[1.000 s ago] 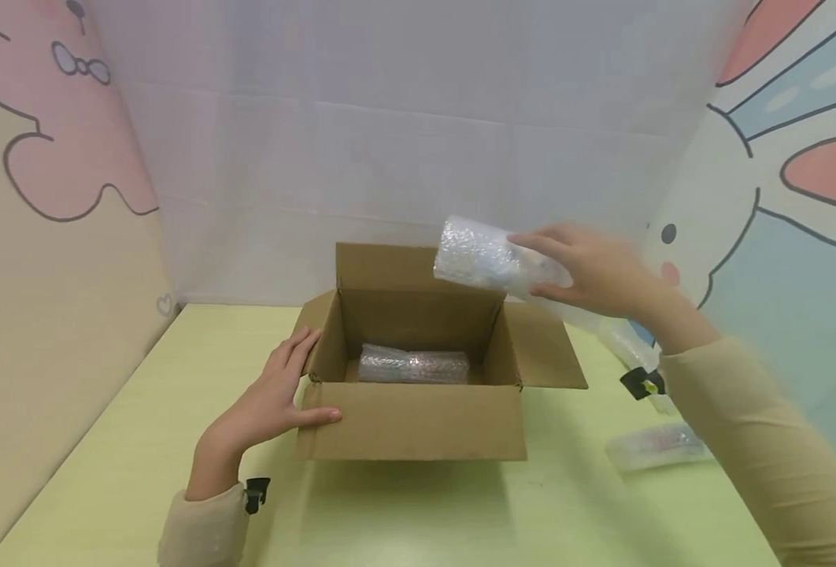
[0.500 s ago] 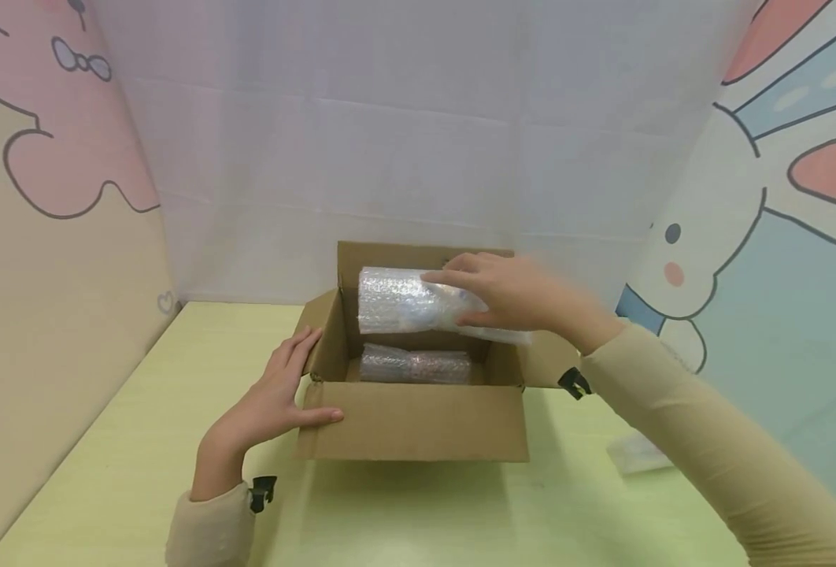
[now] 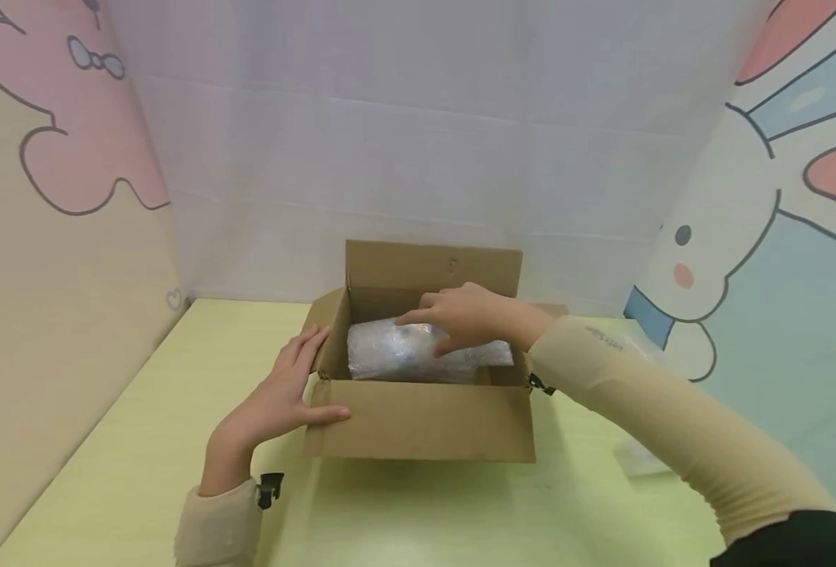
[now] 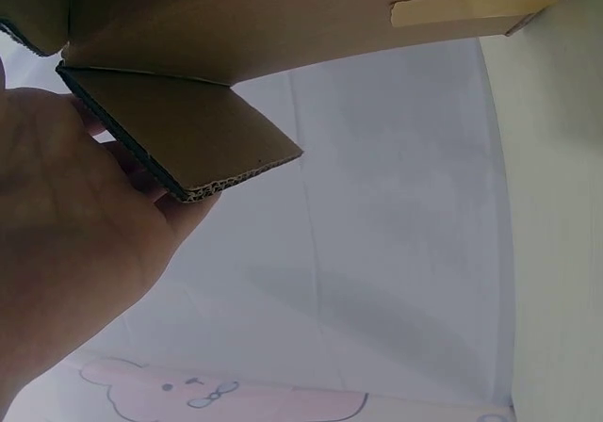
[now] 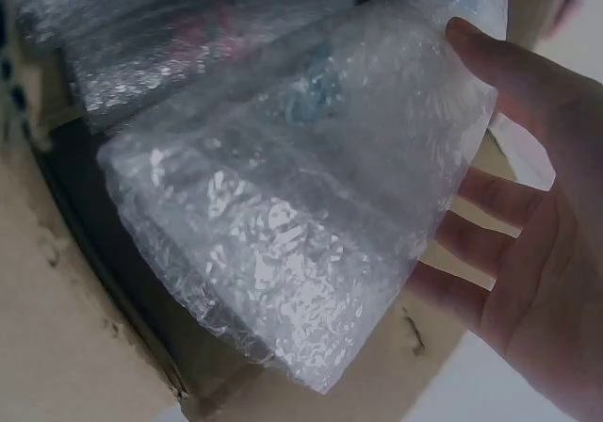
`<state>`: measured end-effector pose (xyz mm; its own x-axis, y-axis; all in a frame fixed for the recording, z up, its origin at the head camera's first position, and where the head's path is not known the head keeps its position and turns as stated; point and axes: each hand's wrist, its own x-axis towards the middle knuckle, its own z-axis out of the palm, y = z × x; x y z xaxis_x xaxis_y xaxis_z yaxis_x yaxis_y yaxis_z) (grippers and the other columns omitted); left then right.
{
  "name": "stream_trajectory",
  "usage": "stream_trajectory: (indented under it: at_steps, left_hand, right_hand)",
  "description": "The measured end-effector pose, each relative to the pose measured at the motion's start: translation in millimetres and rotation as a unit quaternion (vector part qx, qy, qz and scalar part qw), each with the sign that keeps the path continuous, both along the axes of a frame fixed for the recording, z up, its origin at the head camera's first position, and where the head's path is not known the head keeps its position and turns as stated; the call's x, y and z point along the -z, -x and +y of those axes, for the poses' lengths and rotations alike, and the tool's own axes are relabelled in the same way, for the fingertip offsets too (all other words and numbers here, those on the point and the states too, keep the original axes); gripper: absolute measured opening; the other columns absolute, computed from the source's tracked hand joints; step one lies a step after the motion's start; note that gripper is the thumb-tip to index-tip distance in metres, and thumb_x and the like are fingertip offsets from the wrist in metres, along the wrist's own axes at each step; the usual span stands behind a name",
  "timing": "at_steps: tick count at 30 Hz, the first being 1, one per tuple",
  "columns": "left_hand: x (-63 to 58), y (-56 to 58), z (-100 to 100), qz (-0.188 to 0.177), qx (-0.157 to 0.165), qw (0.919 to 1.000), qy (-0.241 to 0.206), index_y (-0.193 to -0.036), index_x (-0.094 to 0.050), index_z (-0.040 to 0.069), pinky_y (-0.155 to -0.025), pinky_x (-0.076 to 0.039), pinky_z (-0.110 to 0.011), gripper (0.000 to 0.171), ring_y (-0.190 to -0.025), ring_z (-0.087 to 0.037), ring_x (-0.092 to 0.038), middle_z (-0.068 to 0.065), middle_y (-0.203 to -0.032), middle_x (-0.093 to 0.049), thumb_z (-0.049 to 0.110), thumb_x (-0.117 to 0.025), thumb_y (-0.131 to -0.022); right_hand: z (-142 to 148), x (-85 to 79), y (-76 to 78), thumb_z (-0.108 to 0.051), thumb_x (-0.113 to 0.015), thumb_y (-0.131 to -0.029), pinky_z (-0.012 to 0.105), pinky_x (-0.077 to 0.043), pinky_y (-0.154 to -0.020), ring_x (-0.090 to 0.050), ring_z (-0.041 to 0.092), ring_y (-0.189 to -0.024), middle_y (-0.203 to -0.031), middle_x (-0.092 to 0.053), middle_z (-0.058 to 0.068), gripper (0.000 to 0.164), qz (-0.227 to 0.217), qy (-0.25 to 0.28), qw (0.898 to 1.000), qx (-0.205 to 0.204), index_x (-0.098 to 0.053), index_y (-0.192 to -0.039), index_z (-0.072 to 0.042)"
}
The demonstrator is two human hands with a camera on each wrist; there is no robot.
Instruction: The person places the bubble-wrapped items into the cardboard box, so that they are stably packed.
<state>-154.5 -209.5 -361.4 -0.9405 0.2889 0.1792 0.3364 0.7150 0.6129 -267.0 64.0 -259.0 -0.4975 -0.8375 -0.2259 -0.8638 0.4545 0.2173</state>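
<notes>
Bubble-wrapped bundle [image 3: 418,356] sits in the mouth of the open cardboard box [image 3: 418,429], lying lengthwise across it, its right end near the box's right wall. The right hand [image 3: 464,315] holds it from above, fingers [image 3: 418,317] spread over its top and thumb curled against its near side. In the right wrist view this bundle [image 5: 311,224] fills the middle of the picture, with the fingers [image 5: 490,59] bent round its far edge, and a second bubble-wrapped bundle [image 5: 188,45] lies beyond it, deeper in the box and touching or almost touching it; whether the held bundle rests on the box floor cannot be told.

The left hand [image 3: 279,398] lies against the box's front left corner, fingers straight and slightly apart along the left side flap [image 3: 324,335], thumb flat on the front wall. The left wrist view shows that flap [image 4: 179,135] edge-on against the palm [image 4: 66,234].

The box stands on a pale yellow-green surface [image 3: 142,441], its rear flap [image 3: 432,264] upright. A clear wrapped packet [image 3: 638,461] lies on the surface to the right, well apart from the box and partly hidden by the right sleeve [image 3: 666,417]. Cartoon rabbit panels [image 3: 744,260] and a white sheet [image 3: 418,150] enclose the scene.
</notes>
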Motion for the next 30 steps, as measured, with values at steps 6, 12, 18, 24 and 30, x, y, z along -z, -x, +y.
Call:
stream_trajectory:
  at_steps: [6,12,18,24,30]
  left_hand:
    - [0.2,-0.1,1,0.000,0.000,1.0000,0.001,-0.157,-0.008,0.017,-0.108,-0.030,-0.066,0.115,-0.147,-0.041,-0.012,-0.017,-0.160,-0.008,0.053,-0.079,-0.074]
    - [-0.8,-0.7,2,0.003,0.002,1.0000,0.002,-0.157,-0.009,0.016,-0.108,-0.030,-0.066,0.114,-0.146,-0.041,-0.012,-0.017,-0.160,-0.009,0.053,-0.079,-0.074]
    - [-2.0,-0.9,1,0.004,0.000,1.0000,0.004,-0.157,-0.009,0.015,-0.109,-0.030,-0.066,0.115,-0.146,-0.041,-0.012,-0.017,-0.160,-0.010,0.053,-0.079,-0.074]
    - [-0.4,0.5,0,-0.002,-0.003,1.0000,0.004,-0.157,-0.008,0.018,-0.110,-0.029,-0.065,0.116,-0.147,-0.040,-0.011,-0.016,-0.161,-0.008,0.054,-0.079,-0.073]
    - [1.3,0.9,0,-0.002,-0.002,1.0000,0.002,-0.157,-0.008,0.018,-0.110,-0.029,-0.065,0.116,-0.147,-0.041,-0.010,-0.016,-0.161,-0.008,0.054,-0.079,-0.072]
  right_hand:
    - [-10,18.0,9.8,-0.043,-0.069,-0.088,0.030,-0.048,-0.059,-0.061,0.015,-0.087,-0.123,-0.060,0.004,0.069,-0.020,-0.051,0.998,-0.004,-0.038,-0.148,-0.034]
    - [-17,26.3,12.2,-0.043,-0.068,-0.088,0.033,-0.053,-0.068,-0.062,0.017,-0.097,-0.125,-0.059,0.006,0.070,-0.040,-0.073,0.997,0.005,-0.036,-0.150,-0.031]
    - [-24,33.0,12.3,-0.035,-0.069,-0.089,0.040,-0.055,-0.086,-0.061,0.024,-0.113,-0.140,-0.052,0.009,0.072,-0.070,-0.094,0.993,0.031,-0.032,-0.151,-0.031]
    - [-25,38.0,12.5,-0.028,-0.071,-0.089,0.041,-0.052,-0.096,-0.057,0.023,-0.121,-0.139,-0.055,0.005,0.078,-0.079,-0.129,0.987,0.049,-0.027,-0.153,-0.034]
    - [-21,37.4,14.9,-0.025,-0.071,-0.089,0.041,-0.050,-0.098,-0.056,0.023,-0.122,-0.135,-0.057,0.004,0.078,-0.091,-0.115,0.988,0.047,-0.027,-0.152,-0.034]
